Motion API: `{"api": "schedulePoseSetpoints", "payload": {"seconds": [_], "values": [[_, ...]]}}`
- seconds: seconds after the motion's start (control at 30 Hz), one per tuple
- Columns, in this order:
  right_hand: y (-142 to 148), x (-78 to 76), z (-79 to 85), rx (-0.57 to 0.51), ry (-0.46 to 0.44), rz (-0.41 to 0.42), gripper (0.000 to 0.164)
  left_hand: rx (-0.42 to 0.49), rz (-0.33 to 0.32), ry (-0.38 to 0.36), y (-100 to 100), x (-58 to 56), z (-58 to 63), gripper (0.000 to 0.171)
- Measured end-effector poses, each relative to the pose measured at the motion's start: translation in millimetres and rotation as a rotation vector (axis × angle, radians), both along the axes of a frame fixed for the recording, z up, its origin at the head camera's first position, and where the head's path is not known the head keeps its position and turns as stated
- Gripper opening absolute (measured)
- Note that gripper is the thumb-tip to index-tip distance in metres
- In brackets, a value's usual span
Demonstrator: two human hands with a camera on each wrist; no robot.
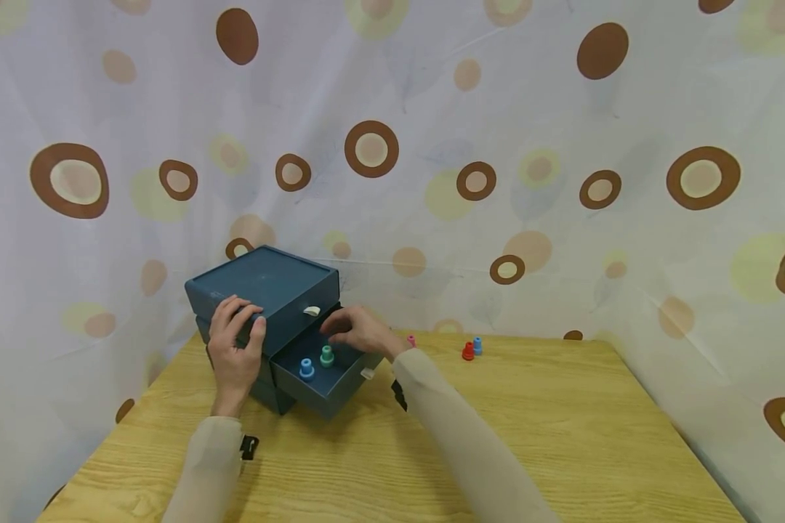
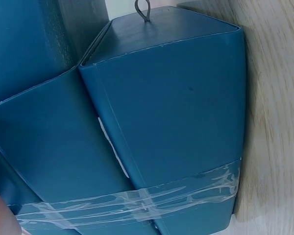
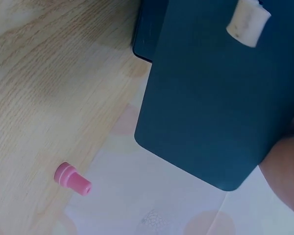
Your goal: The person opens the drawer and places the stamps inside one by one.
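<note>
A stack of dark blue drawer boxes [image 1: 264, 280] stands at the left, its middle drawer [image 1: 347, 396] pulled out. My left hand [image 1: 235, 352] rests on the near left edge of the top box, fingers spread. Inside the open drawer, a light blue stamp-like peg [image 1: 307, 370] and a green one [image 1: 327, 355] stand upright. My right hand [image 1: 363, 332] reaches over the drawer's far right side, fingers bent down into it. I cannot tell whether its fingertips hold anything. In the right wrist view only part of this hand shows, beside the drawer front [image 3: 206, 112].
On the wooden table [image 1: 536, 428], a pink peg [image 3: 72, 179] lies beyond the drawer. Further right stand a red peg [image 1: 468, 351] and a blue peg [image 1: 477, 346]. Clear tape [image 2: 137, 203] wraps the boxes. A patterned curtain [image 1: 425, 240] hangs behind the table.
</note>
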State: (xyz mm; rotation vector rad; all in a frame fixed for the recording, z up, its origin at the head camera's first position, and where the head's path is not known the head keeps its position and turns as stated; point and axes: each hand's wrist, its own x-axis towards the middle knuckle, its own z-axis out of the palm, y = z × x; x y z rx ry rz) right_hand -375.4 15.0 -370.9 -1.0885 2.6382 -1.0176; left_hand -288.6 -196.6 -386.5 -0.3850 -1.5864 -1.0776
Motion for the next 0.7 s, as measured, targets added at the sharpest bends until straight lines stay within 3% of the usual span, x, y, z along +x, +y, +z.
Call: {"api": "schedulePoseSetpoints", "payload": {"seconds": [0.17,0.37,0.6,0.7], "values": [[7.3,3.2,3.8,-0.055,0.000,-0.005,0.024,0.005,0.001,0.008,1.7,1.5,1.8,0.018],[13.7,4.1,5.1,-0.042,0.007,0.006,0.024,0.020,0.004,0.002,0.8,1.0,1.4,0.019],[22.2,7.0,0.7,-0.122,0.011,-0.009,0.021,0.001,0.025,-0.019,-14.2,-23.5,-21.8,0.018],[28.2,9.0,-1.6,-0.159,0.016,-0.056,0.019,-0.006,0.022,-0.026,-15.3,-26.9,-23.9,0.018]]}}
